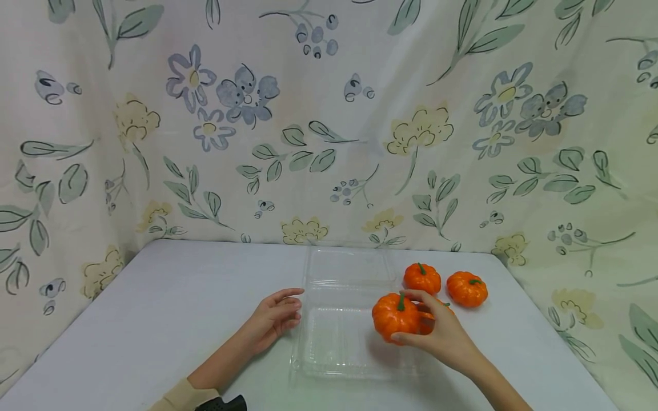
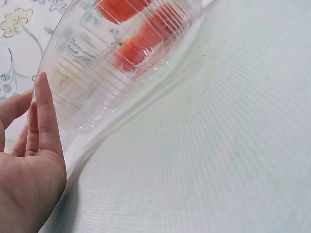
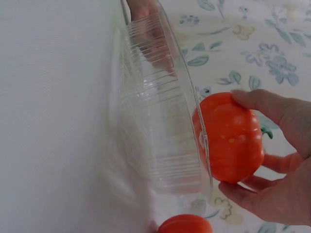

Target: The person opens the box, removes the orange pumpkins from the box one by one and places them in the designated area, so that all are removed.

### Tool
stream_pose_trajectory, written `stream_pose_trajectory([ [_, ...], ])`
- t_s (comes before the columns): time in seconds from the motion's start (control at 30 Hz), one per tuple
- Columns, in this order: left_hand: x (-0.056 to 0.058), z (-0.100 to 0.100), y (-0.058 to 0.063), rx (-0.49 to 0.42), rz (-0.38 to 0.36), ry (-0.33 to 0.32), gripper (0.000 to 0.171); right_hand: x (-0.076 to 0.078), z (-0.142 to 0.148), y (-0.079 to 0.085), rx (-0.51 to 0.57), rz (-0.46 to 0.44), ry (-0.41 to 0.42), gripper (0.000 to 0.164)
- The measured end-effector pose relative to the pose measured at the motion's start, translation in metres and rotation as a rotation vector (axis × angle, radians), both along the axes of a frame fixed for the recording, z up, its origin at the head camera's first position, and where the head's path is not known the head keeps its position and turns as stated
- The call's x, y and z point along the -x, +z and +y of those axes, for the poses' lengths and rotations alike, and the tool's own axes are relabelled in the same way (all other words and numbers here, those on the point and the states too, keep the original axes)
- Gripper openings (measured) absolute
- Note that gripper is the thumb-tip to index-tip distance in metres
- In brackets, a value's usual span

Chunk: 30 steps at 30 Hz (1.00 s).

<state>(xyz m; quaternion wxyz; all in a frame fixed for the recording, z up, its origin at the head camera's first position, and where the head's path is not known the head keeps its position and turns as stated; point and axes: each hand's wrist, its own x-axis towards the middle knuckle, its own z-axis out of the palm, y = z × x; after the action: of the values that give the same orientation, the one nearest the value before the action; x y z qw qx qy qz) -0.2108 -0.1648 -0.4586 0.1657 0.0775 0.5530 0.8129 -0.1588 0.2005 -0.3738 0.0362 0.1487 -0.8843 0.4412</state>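
My right hand [image 1: 446, 337] grips a small orange pumpkin [image 1: 389, 317] with a green stem, thumb on one side and fingers on the other. In the head view the pumpkin overlaps the right part of a clear plastic container [image 1: 324, 342], whose lid [image 1: 349, 266] lies folded back behind it. The right wrist view has this pumpkin [image 3: 231, 141] beside the container's rim. At the container's left side is my left hand [image 1: 275, 321], fingers fairly straight and fingertips right at the rim [image 2: 48, 48]. It holds nothing.
Two more orange pumpkins, one [image 1: 422, 278] at the back and another [image 1: 467, 289] to its right, sit on the white table [image 1: 216, 285]. A further pumpkin [image 1: 446, 308] is mostly hidden behind my right hand. A flowered curtain [image 1: 308, 114] hangs along the table's back edge.
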Motion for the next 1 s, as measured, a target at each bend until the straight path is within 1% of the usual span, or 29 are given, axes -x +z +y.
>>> stream_pose_trajectory([
  [0.27, -0.001, 0.001, 0.001, 0.003, -0.005, 0.008, 0.038, -0.006, 0.011, -0.001, -0.008, -0.069, -0.045, 0.077],
  [0.57, -0.001, 0.000, 0.002, 0.008, -0.009, 0.013, 0.039, -0.011, 0.024, 0.001, -0.027, -0.063, -0.076, 0.077],
  [0.87, -0.001, 0.001, 0.002, 0.013, -0.008, 0.011, 0.041, -0.016, 0.036, 0.004, -0.053, 0.008, -0.116, 0.074],
  [1.0, -0.001, 0.000, 0.003, 0.009, -0.007, 0.008, 0.042, -0.016, 0.042, 0.004, -0.050, 0.009, -0.127, 0.076],
])
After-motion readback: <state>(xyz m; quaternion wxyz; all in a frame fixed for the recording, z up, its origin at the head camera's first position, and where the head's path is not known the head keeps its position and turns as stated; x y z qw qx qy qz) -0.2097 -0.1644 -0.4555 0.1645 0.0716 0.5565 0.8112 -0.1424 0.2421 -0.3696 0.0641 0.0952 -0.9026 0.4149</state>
